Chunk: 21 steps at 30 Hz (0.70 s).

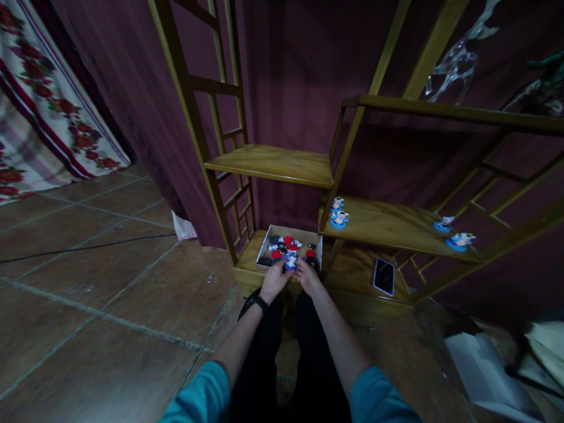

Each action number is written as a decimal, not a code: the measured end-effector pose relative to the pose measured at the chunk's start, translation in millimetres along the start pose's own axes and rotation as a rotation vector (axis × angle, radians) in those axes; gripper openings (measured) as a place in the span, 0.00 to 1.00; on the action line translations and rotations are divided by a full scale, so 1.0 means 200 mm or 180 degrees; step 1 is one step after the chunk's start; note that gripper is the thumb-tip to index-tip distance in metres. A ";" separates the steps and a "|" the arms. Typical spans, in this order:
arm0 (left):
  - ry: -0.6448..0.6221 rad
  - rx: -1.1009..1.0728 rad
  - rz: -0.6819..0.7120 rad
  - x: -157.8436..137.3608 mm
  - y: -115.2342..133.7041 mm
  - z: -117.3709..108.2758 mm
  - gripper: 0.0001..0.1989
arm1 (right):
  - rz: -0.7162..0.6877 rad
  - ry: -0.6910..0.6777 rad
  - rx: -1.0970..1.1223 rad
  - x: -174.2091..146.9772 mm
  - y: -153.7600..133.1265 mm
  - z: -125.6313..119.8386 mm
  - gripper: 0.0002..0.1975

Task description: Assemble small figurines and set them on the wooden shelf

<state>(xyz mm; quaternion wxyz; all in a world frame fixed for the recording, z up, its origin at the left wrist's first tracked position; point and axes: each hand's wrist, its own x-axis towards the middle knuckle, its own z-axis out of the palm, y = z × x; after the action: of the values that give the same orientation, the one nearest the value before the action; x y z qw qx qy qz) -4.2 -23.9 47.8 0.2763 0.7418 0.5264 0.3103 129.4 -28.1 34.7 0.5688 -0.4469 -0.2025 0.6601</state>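
Note:
Both my hands meet at the near edge of a shallow cardboard box (320, 244) on the lowest shelf. Between them is a small blue-and-white figurine (291, 262) on a blue base. My left hand (274, 278) grips it from the left, a dark watch on the wrist. From the right, the fingers of my right hand (307, 275) close on its other side. Inside the box lie several more figurines (288, 241) with red, blue and black round bases, jumbled together. The fingertips are small and dim in this view.
On the middle shelf (388, 226) stand two blue-based figurines (339, 219) at the left and two more (459, 241) at the right. A phone (383, 276) lies on the lower shelf. A clear horse-like ornament (456, 64) stands on the upper shelf (467, 111). A cable (88, 247) crosses the floor.

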 end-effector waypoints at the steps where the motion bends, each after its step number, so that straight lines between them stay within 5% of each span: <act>1: 0.0016 -0.0008 0.0008 0.00 0.00 0.00 0.19 | -0.0014 0.0016 0.0036 0.00 0.00 0.00 0.13; 6: 0.0028 0.0026 -0.0018 -0.01 0.01 -0.01 0.18 | -0.0078 -0.0014 0.0189 0.00 0.01 0.00 0.07; 21: 0.0005 -0.0249 -0.0118 0.00 0.01 0.00 0.24 | -0.0205 -0.0116 -0.0057 0.01 0.03 -0.02 0.12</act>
<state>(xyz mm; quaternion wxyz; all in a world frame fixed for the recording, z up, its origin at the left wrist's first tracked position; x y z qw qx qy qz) -3.3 -24.8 48.9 0.3104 0.7204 0.5277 0.3261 130.1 -28.6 27.7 0.5819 -0.4332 -0.2330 0.6477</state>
